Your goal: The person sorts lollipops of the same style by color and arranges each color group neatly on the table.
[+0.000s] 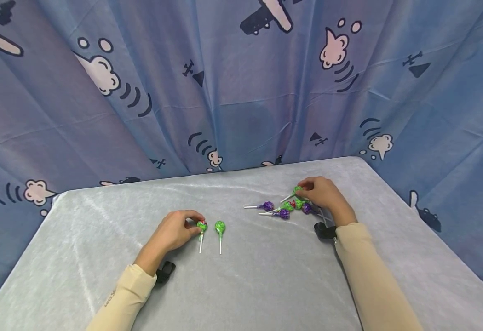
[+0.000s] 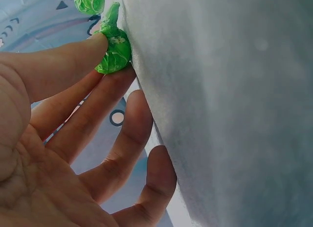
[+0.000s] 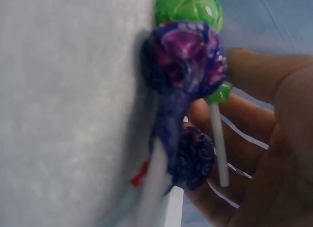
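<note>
A blue-purple curtain (image 1: 245, 115) printed with clouds and dark shapes fills the upper part of the head view. Below it, a table (image 1: 266, 285) with a pale grey cover stretches to the bottom edge. A beige right sleeve (image 1: 371, 276) runs in from the lower right, a beige left sleeve (image 1: 127, 294) from the lower left.

The right hand (image 1: 324, 195) is right of centre, thumb and fingertips nearly together in a pinch on a green lollipop (image 1: 297, 189), whose stick slants down to the left. The left hand (image 1: 175, 232), left of centre, pinches a red-marked green lollipop (image 1: 202, 225) between thumb and finger, its other fingers loosely bent in the left wrist view; the stick points toward the bottom of the head view.

Black wrist devices (image 1: 325, 231) sit at both wrists. Just right of the left hand's candy lies a second green lollipop (image 1: 220, 226), stick downward. Beside and below the right fingertips, right of centre, is a cluster (image 1: 288, 206) of green and purple lollipops; its leftmost purple lollipop (image 1: 268, 206) points its stick left.
</note>
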A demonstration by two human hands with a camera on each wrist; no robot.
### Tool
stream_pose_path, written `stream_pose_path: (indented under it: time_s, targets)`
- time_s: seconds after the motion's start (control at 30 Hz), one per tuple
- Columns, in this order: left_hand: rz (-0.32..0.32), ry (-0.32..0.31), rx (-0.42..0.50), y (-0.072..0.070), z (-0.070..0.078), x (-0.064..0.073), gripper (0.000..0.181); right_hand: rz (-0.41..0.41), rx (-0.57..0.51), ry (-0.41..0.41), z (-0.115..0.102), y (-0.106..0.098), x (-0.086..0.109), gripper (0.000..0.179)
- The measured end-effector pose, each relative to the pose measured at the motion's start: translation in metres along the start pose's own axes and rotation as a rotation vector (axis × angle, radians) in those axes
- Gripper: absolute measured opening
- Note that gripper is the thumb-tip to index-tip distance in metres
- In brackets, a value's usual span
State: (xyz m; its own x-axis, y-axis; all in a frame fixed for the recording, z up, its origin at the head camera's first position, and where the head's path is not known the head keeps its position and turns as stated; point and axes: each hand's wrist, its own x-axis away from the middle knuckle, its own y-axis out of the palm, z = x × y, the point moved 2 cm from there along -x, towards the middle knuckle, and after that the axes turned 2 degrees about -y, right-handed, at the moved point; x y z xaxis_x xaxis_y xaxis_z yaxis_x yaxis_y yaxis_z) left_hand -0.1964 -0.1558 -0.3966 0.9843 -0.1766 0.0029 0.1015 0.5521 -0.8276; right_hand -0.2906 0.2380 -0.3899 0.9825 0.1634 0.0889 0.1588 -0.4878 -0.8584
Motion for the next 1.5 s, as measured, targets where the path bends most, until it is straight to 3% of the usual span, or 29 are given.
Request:
stream_pose_path:
  time_s: [0.17, 1.5]
  targets:
    - [0.002, 0.006, 0.001, 0.0001, 0.0002, -0.0012, 0.021, 0.037, -0.004, -0.012, 0.001, -0.0032, -0.0015, 0.042]
    - [0.009, -0.002, 0.007, 0.0014, -0.0002, 0.0002, 0.021, -0.018, -0.033, -0.044, 0.0042, 0.0003, -0.0091, 0.04]
